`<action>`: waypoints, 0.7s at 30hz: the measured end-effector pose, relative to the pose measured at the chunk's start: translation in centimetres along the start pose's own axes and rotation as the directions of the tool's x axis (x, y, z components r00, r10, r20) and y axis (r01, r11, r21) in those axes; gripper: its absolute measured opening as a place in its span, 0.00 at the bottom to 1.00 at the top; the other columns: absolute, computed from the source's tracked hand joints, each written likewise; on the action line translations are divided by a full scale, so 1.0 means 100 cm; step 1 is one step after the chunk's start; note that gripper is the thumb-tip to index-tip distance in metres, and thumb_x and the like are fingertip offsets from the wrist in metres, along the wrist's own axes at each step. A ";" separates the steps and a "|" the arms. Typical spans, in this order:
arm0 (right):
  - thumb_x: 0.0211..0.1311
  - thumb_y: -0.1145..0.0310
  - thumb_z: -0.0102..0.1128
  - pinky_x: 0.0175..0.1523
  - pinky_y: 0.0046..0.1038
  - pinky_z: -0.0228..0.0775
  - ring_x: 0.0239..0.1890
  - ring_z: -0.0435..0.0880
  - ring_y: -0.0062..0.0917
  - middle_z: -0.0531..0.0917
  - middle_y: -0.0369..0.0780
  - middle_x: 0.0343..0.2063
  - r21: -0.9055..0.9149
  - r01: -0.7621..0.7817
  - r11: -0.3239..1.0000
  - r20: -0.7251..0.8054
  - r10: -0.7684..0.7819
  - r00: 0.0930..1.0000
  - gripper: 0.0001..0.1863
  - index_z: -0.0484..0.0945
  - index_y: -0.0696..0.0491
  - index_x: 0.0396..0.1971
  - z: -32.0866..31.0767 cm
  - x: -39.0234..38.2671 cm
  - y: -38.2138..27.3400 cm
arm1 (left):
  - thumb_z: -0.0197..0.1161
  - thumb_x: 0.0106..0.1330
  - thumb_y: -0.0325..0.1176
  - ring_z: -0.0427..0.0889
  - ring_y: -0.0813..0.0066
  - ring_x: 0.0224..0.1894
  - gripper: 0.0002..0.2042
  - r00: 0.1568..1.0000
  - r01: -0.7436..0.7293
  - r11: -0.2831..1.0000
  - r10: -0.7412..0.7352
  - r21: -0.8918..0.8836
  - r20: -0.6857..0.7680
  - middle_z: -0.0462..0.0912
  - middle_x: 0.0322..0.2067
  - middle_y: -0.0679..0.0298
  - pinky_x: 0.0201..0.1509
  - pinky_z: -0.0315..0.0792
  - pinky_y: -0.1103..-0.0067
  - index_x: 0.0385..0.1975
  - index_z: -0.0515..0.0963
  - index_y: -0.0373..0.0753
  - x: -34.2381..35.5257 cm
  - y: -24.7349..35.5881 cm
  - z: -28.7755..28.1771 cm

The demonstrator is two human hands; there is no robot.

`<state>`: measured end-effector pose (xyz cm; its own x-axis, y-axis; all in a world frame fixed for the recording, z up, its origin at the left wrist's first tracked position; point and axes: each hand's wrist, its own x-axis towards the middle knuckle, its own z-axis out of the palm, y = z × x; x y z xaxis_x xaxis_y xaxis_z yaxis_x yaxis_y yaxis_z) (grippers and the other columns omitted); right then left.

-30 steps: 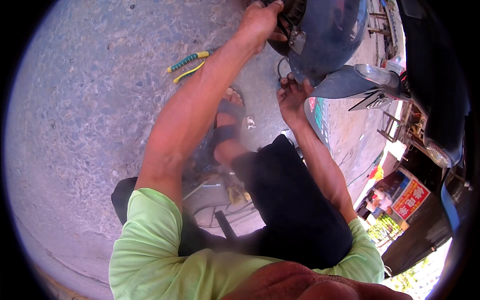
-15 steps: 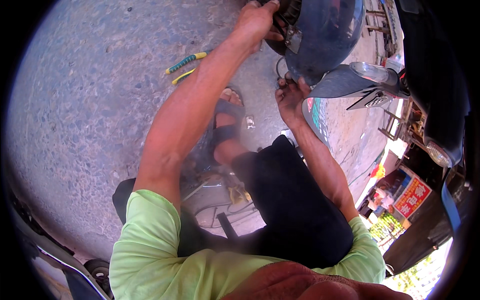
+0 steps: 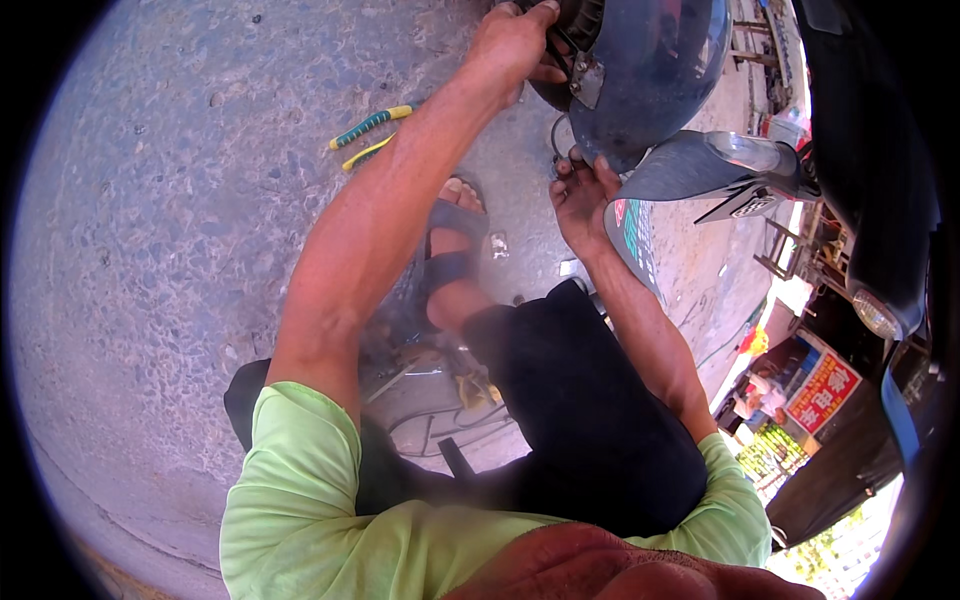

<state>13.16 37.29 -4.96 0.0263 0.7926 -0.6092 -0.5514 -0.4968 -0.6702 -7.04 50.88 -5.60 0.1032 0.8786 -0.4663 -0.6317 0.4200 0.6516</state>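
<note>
At the top, my left hand [image 3: 510,48] reaches to the side of a scooter's wheel [image 3: 580,22]. Its fingers are bent around something at the wheel, and what they grip is hidden. Beside them a metal bracket [image 3: 588,82] is fixed to the dark, glossy mudguard [image 3: 650,75]. My right hand [image 3: 582,205] is below the mudguard's lower end, palm up with curled fingers. A thin dark cable [image 3: 556,132] loops down from near the bracket to its fingertips, which pinch it. The grey front panel [image 3: 680,165] of the scooter stands close beside this hand.
Pliers [image 3: 365,128] with green and yellow handles lie on the rough concrete floor, left of my sandalled foot [image 3: 455,245]. Looped cable [image 3: 420,425] and small items lie between my legs. The dark scooter body [image 3: 865,170] rises at right, with a red sign [image 3: 823,392] beyond.
Both hands stay almost where they were. The view has shifted slightly, and the vehicle part at the lower left edge has gone out of sight.
</note>
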 end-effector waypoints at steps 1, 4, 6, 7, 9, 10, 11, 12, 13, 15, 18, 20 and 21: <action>0.62 0.65 0.65 0.48 0.33 0.65 0.44 0.75 0.27 0.80 0.34 0.40 -0.005 0.004 1.000 -0.001 -0.004 1.000 0.10 0.77 0.46 0.41 0.000 0.000 0.000 | 0.56 0.73 0.42 0.79 0.67 0.24 0.17 1.000 0.002 1.000 -0.002 -0.007 -0.004 0.79 0.29 0.57 0.22 0.77 0.73 0.50 0.70 0.33 -0.001 0.000 0.000; 0.61 0.65 0.66 0.48 0.33 0.65 0.44 0.76 0.27 0.80 0.34 0.41 0.015 -0.016 1.000 -0.003 0.016 1.000 0.11 0.77 0.46 0.41 0.001 -0.002 -0.001 | 0.56 0.73 0.42 0.79 0.67 0.24 0.17 1.000 0.001 1.000 -0.001 -0.028 -0.004 0.79 0.29 0.57 0.22 0.77 0.73 0.50 0.71 0.33 -0.002 0.001 0.001; 0.60 0.65 0.66 0.48 0.33 0.65 0.44 0.76 0.27 0.80 0.34 0.40 -0.001 -0.010 1.000 0.000 0.010 1.000 0.11 0.77 0.46 0.42 -0.001 -0.001 -0.001 | 0.56 0.73 0.42 0.79 0.67 0.24 0.17 1.000 -0.007 0.999 0.008 -0.045 0.009 0.79 0.29 0.57 0.22 0.77 0.73 0.50 0.71 0.33 -0.001 -0.001 0.001; 0.60 0.65 0.66 0.48 0.33 0.65 0.44 0.76 0.27 0.80 0.34 0.40 -0.009 -0.007 1.000 0.002 0.007 1.000 0.11 0.77 0.46 0.42 -0.001 -0.001 -0.001 | 0.56 0.73 0.42 0.79 0.67 0.25 0.17 1.000 -0.007 0.999 0.007 -0.038 0.006 0.79 0.29 0.57 0.22 0.77 0.73 0.50 0.71 0.33 -0.001 -0.001 0.001; 0.60 0.65 0.66 0.48 0.32 0.65 0.44 0.76 0.27 0.80 0.34 0.40 -0.014 -0.007 1.000 -0.005 0.007 1.000 0.12 0.77 0.46 0.42 -0.003 0.000 -0.001 | 0.56 0.73 0.42 0.80 0.67 0.25 0.17 1.000 -0.006 1.000 0.006 -0.025 0.001 0.79 0.30 0.57 0.22 0.77 0.73 0.50 0.71 0.33 0.000 -0.001 0.001; 0.60 0.65 0.66 0.48 0.32 0.65 0.44 0.76 0.27 0.80 0.34 0.40 -0.017 -0.008 1.000 -0.007 0.008 1.000 0.12 0.77 0.47 0.43 -0.003 0.000 -0.001 | 0.56 0.73 0.41 0.80 0.67 0.25 0.17 1.000 -0.010 1.000 0.010 -0.028 0.003 0.79 0.30 0.57 0.22 0.77 0.73 0.51 0.71 0.34 0.000 -0.001 0.001; 0.60 0.65 0.66 0.48 0.32 0.65 0.44 0.76 0.27 0.81 0.34 0.40 -0.017 -0.008 1.000 -0.004 0.008 1.000 0.12 0.77 0.47 0.43 -0.002 0.000 -0.001 | 0.56 0.73 0.41 0.80 0.67 0.25 0.17 1.000 -0.013 0.999 0.014 -0.032 0.005 0.79 0.29 0.57 0.22 0.77 0.73 0.51 0.71 0.34 0.000 0.000 0.000; 0.60 0.65 0.66 0.48 0.32 0.65 0.45 0.76 0.27 0.81 0.34 0.41 -0.018 -0.008 1.000 -0.001 0.008 1.000 0.12 0.78 0.47 0.43 -0.002 -0.001 -0.001 | 0.56 0.73 0.41 0.80 0.67 0.25 0.17 1.000 -0.017 0.999 0.017 -0.036 0.007 0.79 0.29 0.58 0.22 0.77 0.73 0.51 0.71 0.34 0.000 0.000 0.000; 0.60 0.65 0.66 0.48 0.32 0.65 0.45 0.76 0.27 0.81 0.34 0.41 -0.019 -0.007 1.000 0.001 0.007 1.000 0.12 0.78 0.47 0.43 -0.002 -0.001 -0.001 | 0.56 0.73 0.41 0.79 0.67 0.25 0.17 1.000 -0.014 0.999 0.015 -0.039 0.008 0.79 0.29 0.58 0.22 0.77 0.73 0.51 0.71 0.34 -0.002 0.001 0.000; 0.64 0.61 0.64 0.47 0.30 0.70 0.46 0.76 0.27 0.82 0.35 0.44 -0.006 -0.012 1.000 0.044 0.012 0.999 0.14 0.79 0.50 0.45 -0.008 0.000 -0.001 | 0.56 0.73 0.41 0.79 0.67 0.24 0.17 1.000 -0.009 0.999 0.009 -0.047 0.007 0.79 0.29 0.58 0.22 0.77 0.73 0.51 0.70 0.34 -0.004 0.003 0.001; 0.65 0.59 0.62 0.47 0.29 0.73 0.47 0.77 0.27 0.82 0.35 0.45 -0.002 -0.018 1.000 0.062 0.018 0.998 0.15 0.79 0.51 0.46 -0.011 0.003 -0.001 | 0.56 0.73 0.41 0.79 0.67 0.24 0.17 1.000 -0.014 0.999 0.014 -0.038 0.015 0.79 0.29 0.58 0.22 0.77 0.73 0.51 0.70 0.34 -0.003 0.003 0.001; 0.66 0.59 0.62 0.47 0.29 0.73 0.47 0.77 0.27 0.82 0.35 0.46 -0.008 -0.015 1.000 0.064 0.016 0.998 0.15 0.79 0.51 0.46 -0.012 0.002 -0.001 | 0.56 0.72 0.41 0.79 0.67 0.25 0.17 1.000 -0.018 0.999 0.019 -0.030 0.015 0.79 0.29 0.57 0.22 0.77 0.73 0.52 0.70 0.34 -0.002 0.002 0.000; 0.66 0.59 0.62 0.47 0.29 0.73 0.47 0.76 0.27 0.82 0.35 0.46 -0.012 -0.012 1.000 0.068 0.013 0.998 0.15 0.79 0.51 0.46 -0.011 0.002 -0.001 | 0.56 0.72 0.41 0.80 0.67 0.25 0.17 1.000 -0.021 0.999 0.021 -0.026 0.015 0.79 0.30 0.57 0.21 0.77 0.73 0.52 0.70 0.34 -0.001 0.001 0.000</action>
<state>14.08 37.09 -5.50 -0.0378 0.8086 -0.5871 -0.5420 -0.5102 -0.6678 -7.11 50.80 -5.47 0.1017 0.8907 -0.4431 -0.6537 0.3955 0.6452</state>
